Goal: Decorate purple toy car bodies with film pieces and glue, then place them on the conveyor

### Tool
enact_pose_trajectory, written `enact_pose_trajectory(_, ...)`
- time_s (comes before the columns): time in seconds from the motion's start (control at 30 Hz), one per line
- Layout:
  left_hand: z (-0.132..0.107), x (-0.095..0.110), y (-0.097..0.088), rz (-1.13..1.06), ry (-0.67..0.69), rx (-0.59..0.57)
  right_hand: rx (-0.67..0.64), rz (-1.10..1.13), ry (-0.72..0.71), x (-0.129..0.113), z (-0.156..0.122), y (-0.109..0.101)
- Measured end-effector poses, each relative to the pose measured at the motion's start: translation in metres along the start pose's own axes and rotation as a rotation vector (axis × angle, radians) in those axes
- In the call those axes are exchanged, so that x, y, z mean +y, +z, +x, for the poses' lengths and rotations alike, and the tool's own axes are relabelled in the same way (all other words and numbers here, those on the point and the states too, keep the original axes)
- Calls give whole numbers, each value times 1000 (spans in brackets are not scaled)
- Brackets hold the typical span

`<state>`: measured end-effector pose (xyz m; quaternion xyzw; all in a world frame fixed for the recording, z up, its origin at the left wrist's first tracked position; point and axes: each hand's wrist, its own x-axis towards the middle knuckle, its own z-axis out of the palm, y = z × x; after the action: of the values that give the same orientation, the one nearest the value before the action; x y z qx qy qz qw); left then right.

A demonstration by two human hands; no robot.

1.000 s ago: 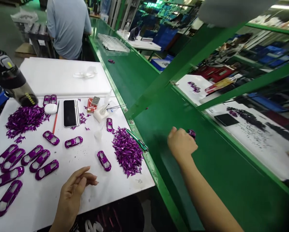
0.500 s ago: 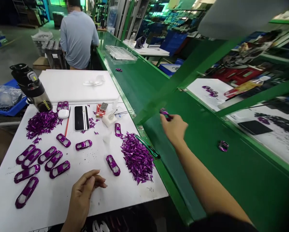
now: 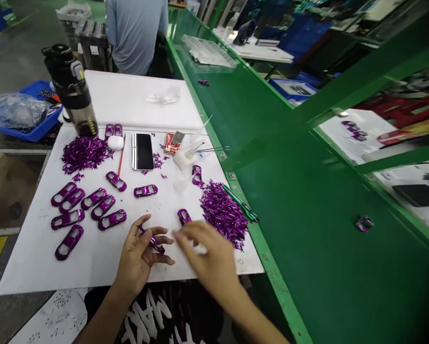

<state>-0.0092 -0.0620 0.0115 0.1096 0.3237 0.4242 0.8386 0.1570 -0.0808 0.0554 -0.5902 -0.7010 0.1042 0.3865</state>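
Right hand (image 3: pixel 203 251) motion-blurred

Factory assembly floor: long green conveyor belt (image 3: pixel 300 224), white worktable (image 3: pixel 31 267), blue plastic crate (image 3: pixel 28 134)

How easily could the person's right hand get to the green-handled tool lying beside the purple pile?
Probably quite easily. The right hand is right by the pile of purple slivers, and the green-handled tool lies just beyond it. Only that low, loose pile seems to be in the way.
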Motion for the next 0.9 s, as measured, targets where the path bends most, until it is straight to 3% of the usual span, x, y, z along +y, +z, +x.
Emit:
enact_pose_trajectory(0.1, 0, 2, 0, -62, 26, -45, 224, 67, 265, 41, 42, -5)
enact_pose_trajectory(0.23, -2, 2, -2, -76, -15, -120, 87, 414, 440, 72, 71, 14)
enact_pose_trajectory(0.33, -3, 2, -4, -43, -34, -138, 87, 556, 483, 57, 61, 17)
enact_pose_trajectory(0.47, 1, 0, -2, 43, -20, -93, 353, 613, 583, 11, 28, 3)
enact_pose_trajectory(0.53, 3, -3, -1, 80, 12, -60, 522, 498, 532, -6, 14, 2)
enact_pose_trajectory(0.6, 4, -6, 0, 102, 35, -40, 594, 480, 365, -17, 5, 7)
enact_pose_trajectory(0.73, 5, -8, 1, 109, 46, -28, 409, 514, 59, -22, -9, 18)
enact_pose_trajectory(0.9, 6, -7, 3, 108, 39, -19, 329, 299, -92, -13, -25, 16)
